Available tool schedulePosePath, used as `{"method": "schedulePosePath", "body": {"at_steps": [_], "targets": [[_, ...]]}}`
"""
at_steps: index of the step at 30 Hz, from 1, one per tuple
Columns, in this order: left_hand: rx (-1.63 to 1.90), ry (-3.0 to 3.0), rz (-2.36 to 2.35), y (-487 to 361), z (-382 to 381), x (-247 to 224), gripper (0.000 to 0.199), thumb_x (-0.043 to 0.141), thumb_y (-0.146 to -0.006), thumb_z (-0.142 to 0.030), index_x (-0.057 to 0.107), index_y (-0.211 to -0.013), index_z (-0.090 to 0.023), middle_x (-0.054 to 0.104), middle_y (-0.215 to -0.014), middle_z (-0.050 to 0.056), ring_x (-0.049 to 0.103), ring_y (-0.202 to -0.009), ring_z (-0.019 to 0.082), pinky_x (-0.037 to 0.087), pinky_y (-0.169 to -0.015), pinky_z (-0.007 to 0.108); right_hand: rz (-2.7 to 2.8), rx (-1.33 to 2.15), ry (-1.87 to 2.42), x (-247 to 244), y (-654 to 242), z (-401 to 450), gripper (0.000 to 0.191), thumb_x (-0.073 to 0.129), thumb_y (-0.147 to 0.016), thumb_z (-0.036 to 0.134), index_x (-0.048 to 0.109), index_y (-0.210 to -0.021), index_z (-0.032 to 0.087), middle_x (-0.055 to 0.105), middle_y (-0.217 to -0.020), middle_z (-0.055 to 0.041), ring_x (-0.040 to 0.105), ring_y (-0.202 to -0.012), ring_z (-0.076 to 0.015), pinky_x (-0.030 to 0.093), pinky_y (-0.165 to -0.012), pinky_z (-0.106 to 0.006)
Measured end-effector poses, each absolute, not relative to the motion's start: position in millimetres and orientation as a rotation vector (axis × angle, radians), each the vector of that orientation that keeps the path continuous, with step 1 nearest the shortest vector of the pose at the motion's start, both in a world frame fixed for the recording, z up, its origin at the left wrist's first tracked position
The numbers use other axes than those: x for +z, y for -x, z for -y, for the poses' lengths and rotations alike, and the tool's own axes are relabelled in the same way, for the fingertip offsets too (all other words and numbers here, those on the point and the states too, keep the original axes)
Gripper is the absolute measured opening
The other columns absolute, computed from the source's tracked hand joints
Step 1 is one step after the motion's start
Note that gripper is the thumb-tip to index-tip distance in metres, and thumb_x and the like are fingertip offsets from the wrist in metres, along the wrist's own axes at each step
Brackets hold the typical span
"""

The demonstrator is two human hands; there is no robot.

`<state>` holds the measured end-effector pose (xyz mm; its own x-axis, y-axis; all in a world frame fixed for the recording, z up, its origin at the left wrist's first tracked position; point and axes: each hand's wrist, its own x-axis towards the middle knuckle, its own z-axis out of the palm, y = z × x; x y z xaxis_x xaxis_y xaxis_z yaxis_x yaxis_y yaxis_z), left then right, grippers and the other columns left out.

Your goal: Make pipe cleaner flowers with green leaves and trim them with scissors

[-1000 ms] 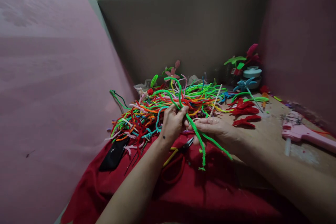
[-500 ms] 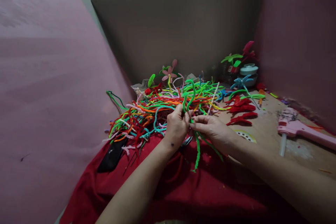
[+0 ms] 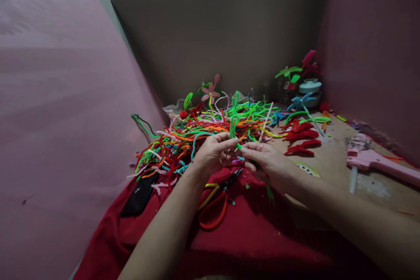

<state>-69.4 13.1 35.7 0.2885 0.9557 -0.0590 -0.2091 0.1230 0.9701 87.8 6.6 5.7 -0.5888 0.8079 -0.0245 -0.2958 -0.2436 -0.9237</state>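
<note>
Green fuzzy wires (image 3: 233, 124) are held up in front of the person, just above the middle of the bench (image 3: 334, 153), towards its near edge. The left hand (image 3: 210, 154) pinches them, fingers closed at thumb and forefinger, their looped ends pointing up. The right hand (image 3: 274, 164) has its thumb and forefinger closed on the same green wires, just beside the left fingertips; a green end hangs below it. The step in hand appears to be joining or twisting the wires where the pinches meet. A further turn would call for a steady left pinch and a small roll of the right fingertips, with the loops kept apart.

Behind the hands, a tangled heap of coloured fuzzy wires (image 3: 183, 140) spreads towards the far edge. Below them, pliers (image 3: 225, 188) rest on a red cloth (image 3: 259, 240) over the near edge. A black phone (image 3: 137, 199) lies near the left edge. Red fuzzy shapes (image 3: 300, 133) and a pink glue gun (image 3: 370, 159) lie to the right; a lidded jar (image 3: 310, 86) stands by the far right corner.
</note>
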Motion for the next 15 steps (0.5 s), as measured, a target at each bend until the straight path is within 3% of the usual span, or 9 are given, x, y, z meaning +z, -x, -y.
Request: {"method": "schedulePosePath", "body": {"at_steps": [2, 7, 12, 15], "targets": [[1.043, -1.096, -0.883, 68.3, -13.2, 34.1, 0.023, 0.070, -0.067, -0.026, 0.053, -0.075, -0.013, 0.050, -0.055, -0.005, 0.042, -0.039, 0.001, 0.025, -0.037, 0.013, 1.277, 1.903, 0.659, 4.3, -87.5, -7.0, 0.019, 0.053, -0.080, 0.037, 0.052, -0.078, 0.018, 0.042, -0.037, 0.0097, 0.023, -0.025, -0.0022, 0.017, -0.027, -0.014], [1.069, -1.021, -0.920, 62.5, -11.6, 32.1, 0.027, 0.073, -0.062, -0.025, 0.050, -0.071, -0.014, 0.045, -0.050, -0.007, 0.038, -0.037, 0.001, 0.026, -0.037, 0.013, 1.263, 1.849, 0.645, 6.5, -88.6, -9.2, 0.014, 0.058, -0.073, 0.026, 0.054, -0.068, 0.014, 0.060, -0.056, -0.0012, 0.046, -0.037, -0.0055, 0.031, -0.034, -0.016], [1.230, -1.038, -0.947, 52.4, -9.1, 29.1, 0.028, 0.074, -0.060, -0.026, 0.049, -0.066, -0.014, 0.043, -0.044, -0.008, 0.039, -0.036, 0.002, 0.025, -0.037, 0.013, 1.125, 1.939, 0.660, 13.5, -88.2, -4.9, 0.019, 0.061, -0.071, 0.029, 0.046, -0.067, 0.017, 0.036, -0.041, 0.0108, 0.020, -0.030, -0.0003, 0.014, -0.031, -0.013], [1.377, -1.149, -1.034, 45.0, -5.4, 28.9, 0.025, 0.072, -0.061, -0.025, 0.049, -0.060, -0.014, 0.045, -0.046, -0.008, 0.036, -0.036, 0.001, 0.024, -0.037, 0.014, 1.103, 1.913, 0.678, 13.0, -86.4, -2.4, 0.023, 0.060, -0.074, 0.037, 0.044, -0.072, 0.020, 0.026, -0.040, 0.0135, 0.015, -0.031, -0.0015, 0.011, -0.031, -0.014]]}}
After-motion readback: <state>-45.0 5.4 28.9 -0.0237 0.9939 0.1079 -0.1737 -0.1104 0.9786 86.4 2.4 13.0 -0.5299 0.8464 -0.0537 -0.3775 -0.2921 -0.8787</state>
